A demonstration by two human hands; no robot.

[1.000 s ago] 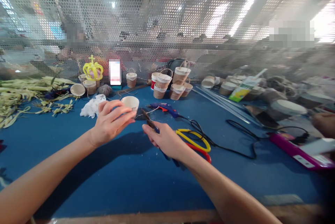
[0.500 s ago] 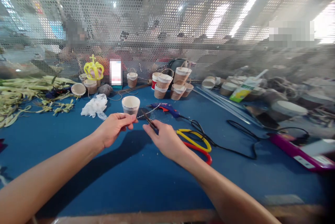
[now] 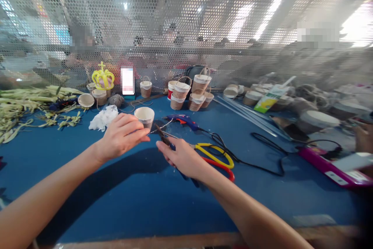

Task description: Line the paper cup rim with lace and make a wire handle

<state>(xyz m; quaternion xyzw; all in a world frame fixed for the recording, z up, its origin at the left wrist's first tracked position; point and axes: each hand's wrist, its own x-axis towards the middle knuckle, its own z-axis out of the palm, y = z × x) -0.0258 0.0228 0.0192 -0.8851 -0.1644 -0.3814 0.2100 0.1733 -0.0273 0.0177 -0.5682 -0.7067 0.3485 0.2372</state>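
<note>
Head cam: couldn't read the packet (image 3: 265,104) at my 1 o'clock. Brown, white-rimmed cup (image 3: 145,116) sat at 11; right hand (image 3: 181,156) gripped pliers (image 3: 163,134), left hand (image 3: 121,137), couldn't tell.

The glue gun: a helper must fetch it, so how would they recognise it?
On the blue tabletop, find the person's right hand. Just beyond it lies the glue gun, its blue body and orange trigger setting it apart from the yellow-and-red-handled scissors nearby.
</note>
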